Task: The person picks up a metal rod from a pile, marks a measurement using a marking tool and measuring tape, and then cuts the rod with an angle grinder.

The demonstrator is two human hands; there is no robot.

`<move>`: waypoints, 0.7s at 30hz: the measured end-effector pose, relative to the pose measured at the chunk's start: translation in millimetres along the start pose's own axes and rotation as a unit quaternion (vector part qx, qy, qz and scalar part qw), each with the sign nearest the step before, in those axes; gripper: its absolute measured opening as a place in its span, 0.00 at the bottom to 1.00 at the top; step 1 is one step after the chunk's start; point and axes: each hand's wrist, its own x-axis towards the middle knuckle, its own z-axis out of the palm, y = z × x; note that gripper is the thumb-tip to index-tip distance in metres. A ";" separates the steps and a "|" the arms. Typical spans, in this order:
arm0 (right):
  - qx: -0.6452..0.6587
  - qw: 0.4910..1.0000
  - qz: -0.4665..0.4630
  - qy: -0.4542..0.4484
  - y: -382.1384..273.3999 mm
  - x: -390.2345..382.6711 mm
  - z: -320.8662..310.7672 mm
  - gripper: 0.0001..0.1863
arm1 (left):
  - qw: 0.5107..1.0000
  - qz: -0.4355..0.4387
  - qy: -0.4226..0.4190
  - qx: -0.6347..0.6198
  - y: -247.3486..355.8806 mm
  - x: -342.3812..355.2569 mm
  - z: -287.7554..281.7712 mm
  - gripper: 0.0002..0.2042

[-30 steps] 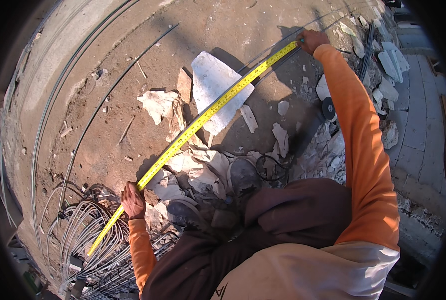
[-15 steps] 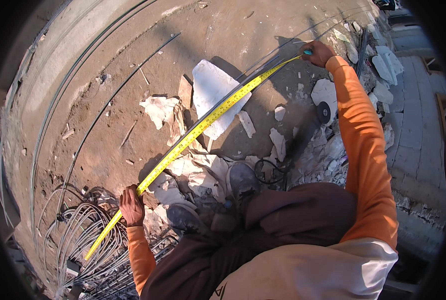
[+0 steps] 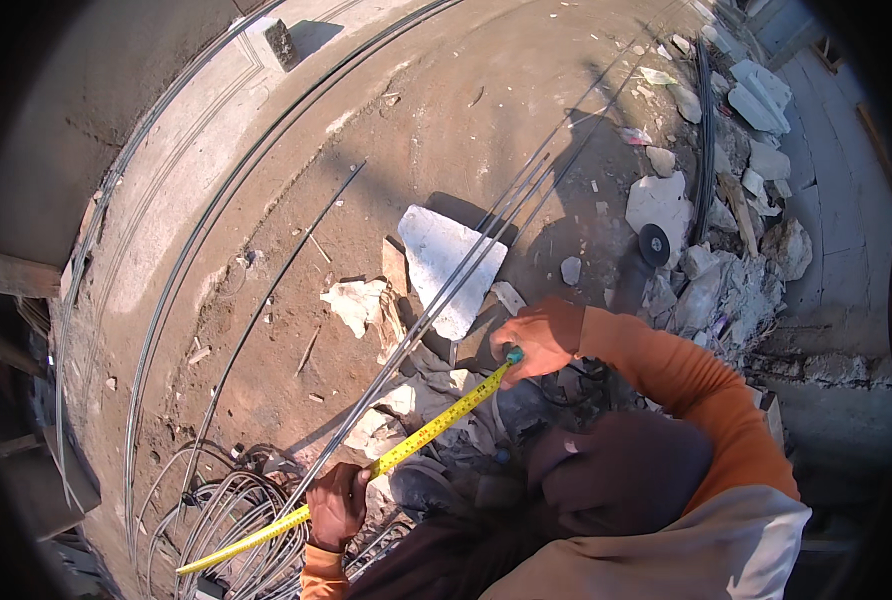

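A yellow tape measure stretches slantwise between my two hands. My right hand is closed around its case, of which a small teal part shows by the thumb. My left hand grips the yellow blade at the lower left, and the blade's free end sticks out past it over coiled rods. Several thin metal rods run beside the tape, across a white slab, and pass close by my left hand; whether its fingers also hold them I cannot tell.
Coiled rods lie at the lower left, and long bent rods curve along the left. An angle grinder's dark disc shows beside broken white rubble on the right. Crumpled paper lies near the slab. A concrete block stands far left.
My right hand has come back toward my body with the tape case, and the stretch of blade between my hands is much shorter. My left hand still grips the blade. The view has shifted.
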 end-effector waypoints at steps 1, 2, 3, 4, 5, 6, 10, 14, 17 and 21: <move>0.013 0.999 0.013 -0.028 -6.4 0.4 10.4 0.31 | 0.998 -0.021 -0.040 -0.037 6.5 4.3 -0.2 0.11; 0.035 0.999 0.007 -0.008 -3.0 3.0 29.5 0.32 | 0.991 -0.047 -0.094 -0.077 12.7 8.7 -7.2 0.11; 0.056 0.998 0.004 0.013 5.8 7.9 52.7 0.33 | 0.979 -0.070 -0.148 -0.118 20.5 14.0 -17.1 0.12; 0.076 0.997 -0.003 0.034 10.8 10.0 61.7 0.33 | 0.972 -0.087 -0.169 -0.137 22.4 17.2 -24.5 0.14; 0.081 0.996 -0.010 0.044 17.3 7.9 64.9 0.34 | 0.972 -0.072 -0.191 -0.116 19.8 20.1 -31.0 0.14; 0.089 0.994 -0.019 0.054 21.7 4.4 67.6 0.35 | 0.969 -0.068 -0.207 -0.120 21.8 22.6 -36.7 0.14; 0.090 0.995 0.013 0.030 18.1 -9.8 56.4 0.35 | 0.958 -0.072 -0.266 -0.083 45.2 46.4 -57.6 0.12; 0.132 0.987 0.018 0.086 17.8 -29.1 71.9 0.38 | 0.959 -0.004 -0.284 -0.001 79.4 87.3 -48.7 0.10; 0.193 0.975 0.028 0.103 14.8 -42.2 86.4 0.39 | 0.957 0.121 -0.247 -0.089 109.7 112.7 -18.8 0.08; 0.274 0.948 0.011 0.159 -2.4 -42.7 108.1 0.40 | 0.931 0.252 -0.263 0.006 155.7 135.2 25.2 0.09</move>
